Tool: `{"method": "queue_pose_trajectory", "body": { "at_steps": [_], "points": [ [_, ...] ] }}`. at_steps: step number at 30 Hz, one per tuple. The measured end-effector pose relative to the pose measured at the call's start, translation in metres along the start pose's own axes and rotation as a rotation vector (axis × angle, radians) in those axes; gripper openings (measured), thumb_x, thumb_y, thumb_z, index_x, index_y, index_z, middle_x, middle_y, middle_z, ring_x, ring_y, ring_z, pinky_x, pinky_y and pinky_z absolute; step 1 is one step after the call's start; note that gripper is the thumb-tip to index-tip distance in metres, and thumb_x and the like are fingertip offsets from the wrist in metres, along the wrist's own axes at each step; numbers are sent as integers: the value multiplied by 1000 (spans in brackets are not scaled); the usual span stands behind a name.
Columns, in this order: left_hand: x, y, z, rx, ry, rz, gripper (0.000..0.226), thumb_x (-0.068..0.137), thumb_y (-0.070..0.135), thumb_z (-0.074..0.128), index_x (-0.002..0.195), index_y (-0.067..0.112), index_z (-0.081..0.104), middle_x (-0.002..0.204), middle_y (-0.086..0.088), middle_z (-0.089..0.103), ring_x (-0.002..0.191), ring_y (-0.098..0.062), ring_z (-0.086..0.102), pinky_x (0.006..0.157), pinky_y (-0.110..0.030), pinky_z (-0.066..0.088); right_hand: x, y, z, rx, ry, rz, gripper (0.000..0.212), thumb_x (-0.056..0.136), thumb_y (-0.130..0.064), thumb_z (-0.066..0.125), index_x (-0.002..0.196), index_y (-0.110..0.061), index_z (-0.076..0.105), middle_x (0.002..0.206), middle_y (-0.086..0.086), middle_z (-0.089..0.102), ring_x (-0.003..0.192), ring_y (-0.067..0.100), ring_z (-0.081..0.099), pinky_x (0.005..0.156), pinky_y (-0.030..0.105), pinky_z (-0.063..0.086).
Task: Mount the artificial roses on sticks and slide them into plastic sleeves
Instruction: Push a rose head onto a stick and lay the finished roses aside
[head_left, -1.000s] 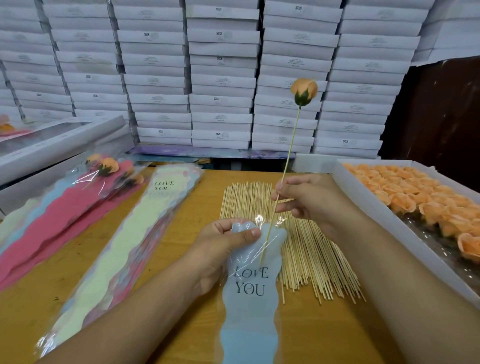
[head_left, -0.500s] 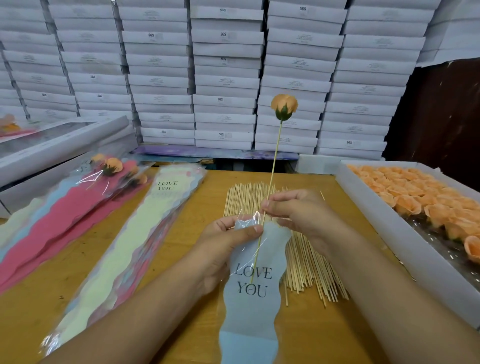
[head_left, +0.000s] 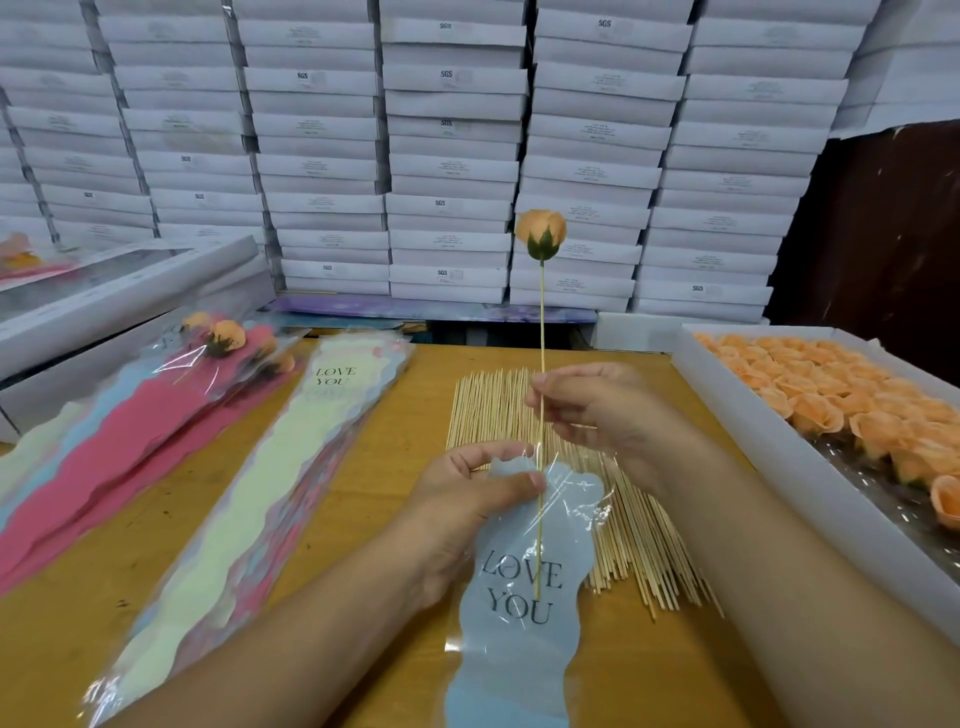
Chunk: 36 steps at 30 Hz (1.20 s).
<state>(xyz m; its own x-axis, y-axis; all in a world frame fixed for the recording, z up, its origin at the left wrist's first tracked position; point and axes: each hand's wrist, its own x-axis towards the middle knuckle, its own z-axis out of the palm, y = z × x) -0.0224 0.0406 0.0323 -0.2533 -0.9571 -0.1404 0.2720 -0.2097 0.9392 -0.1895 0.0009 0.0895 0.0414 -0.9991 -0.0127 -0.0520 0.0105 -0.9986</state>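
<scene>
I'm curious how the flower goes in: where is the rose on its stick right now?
In the head view, the rose stands upright mid-frame, its stick pinched by the right hand, lower end inside the blue sleeve.

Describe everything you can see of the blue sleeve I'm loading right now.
The blue sleeve is clear, glossy plastic over a pale blue, wavy-edged card printed "LOVE YOU" in dark letters. It lies flat on the wooden table, running towards the camera, its upper right edge over the pile of sticks. The left hand pinches its mouth open. The stick of the peach rose, pinched by the right hand, stands nearly upright with its lower end inside, reaching the lettering.
</scene>
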Motion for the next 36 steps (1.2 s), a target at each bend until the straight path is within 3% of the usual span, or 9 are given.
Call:
{"method": "queue_pose_trajectory", "body": {
  "at_steps": [10, 17, 24, 27, 31, 36],
  "points": [
    [0, 2, 0, -48, 23, 2, 41, 76, 0, 80, 114, 11, 70, 86, -11, 78, 64, -18, 72, 54, -25, 56, 0, 0, -2, 17, 6, -7, 8, 88, -19, 71, 84, -14, 76, 88, 3, 78, 73, 7, 70, 69, 23, 53],
    [-1, 6, 1, -115, -2, 9, 46, 62, 7, 84, 106, 13, 73, 99, -19, 76, 75, -26, 74, 61, -32, 59, -10, 6, -2, -64, -85, 23, 11, 83, -22, 76, 89, -13, 79, 90, 1, 78, 80, 11, 70, 71, 26, 49],
    [-1, 6, 1, -90, -50, 14, 45, 70, 7, 82, 113, 10, 69, 103, -20, 75, 78, -26, 73, 64, -32, 59, -17, 5, -8, -110, -134, 57, 14, 79, -27, 79, 87, -15, 80, 90, 4, 77, 81, 15, 69, 72, 30, 51],
    [-2, 4, 2, -82, -63, 3, 49, 67, 7, 83, 114, 10, 69, 100, -18, 76, 77, -25, 73, 63, -30, 58, -14, 1, -8, -85, -101, 48, 14, 85, -25, 75, 92, -14, 78, 94, 2, 78, 81, 11, 69, 70, 26, 52],
    [-4, 1, 5, -48, -79, -27, 50, 61, 9, 85, 110, 12, 72, 96, -17, 77, 74, -23, 74, 62, -29, 59, -2, -4, -7, 14, 43, 24, 12, 92, -23, 69, 90, -12, 74, 83, -1, 76, 71, 9, 66, 57, 18, 52],
    [-5, -1, 5, 5, -75, -49, 32, 63, 9, 85, 92, 20, 80, 100, -18, 76, 76, -24, 74, 69, -34, 62, 8, -1, -11, 72, 139, 10, 9, 93, -17, 68, 89, -10, 73, 78, -1, 75, 63, 7, 66, 54, 17, 51]
  ]
}}
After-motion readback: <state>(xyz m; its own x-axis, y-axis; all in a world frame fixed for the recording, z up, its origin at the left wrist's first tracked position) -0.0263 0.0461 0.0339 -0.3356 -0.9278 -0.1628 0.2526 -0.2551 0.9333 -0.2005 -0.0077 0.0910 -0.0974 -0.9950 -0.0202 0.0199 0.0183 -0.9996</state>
